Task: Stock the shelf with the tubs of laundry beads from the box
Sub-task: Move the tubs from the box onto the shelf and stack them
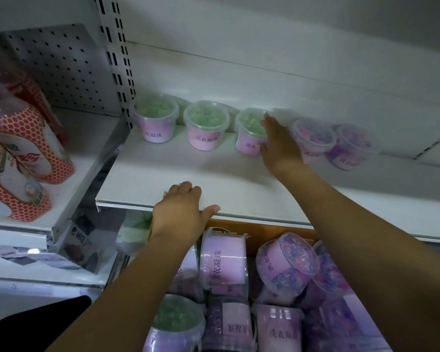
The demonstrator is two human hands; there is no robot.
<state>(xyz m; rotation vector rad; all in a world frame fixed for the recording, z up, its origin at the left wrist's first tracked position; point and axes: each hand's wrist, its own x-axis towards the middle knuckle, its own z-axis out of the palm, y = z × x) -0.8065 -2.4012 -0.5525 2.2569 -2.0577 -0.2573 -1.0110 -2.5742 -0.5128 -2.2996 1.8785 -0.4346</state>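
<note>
Plainly the row is only part filled: five tubs stand along the back of the shelf, and many more lie on their sides in the box below its front edge. The left hand rests on that front edge with bent fingers, holding nothing. Further right, the right hand lies against the right side of the third green tub, fingers stretched over its rim and thumb near its label. Blur hides whether it grips or merely touches.

The likely trouble is a knock. This tub stands close to the purple tub on its right, so a careless nudge could tip either one. A tub rolling off the front might also pop its clear lid.

The shelf looks like smooth white board, probably offering little grip. To the left, orange patterned bottles stand on a neighbouring shelf, then comes a slotted upright post. The light is dim.
</note>
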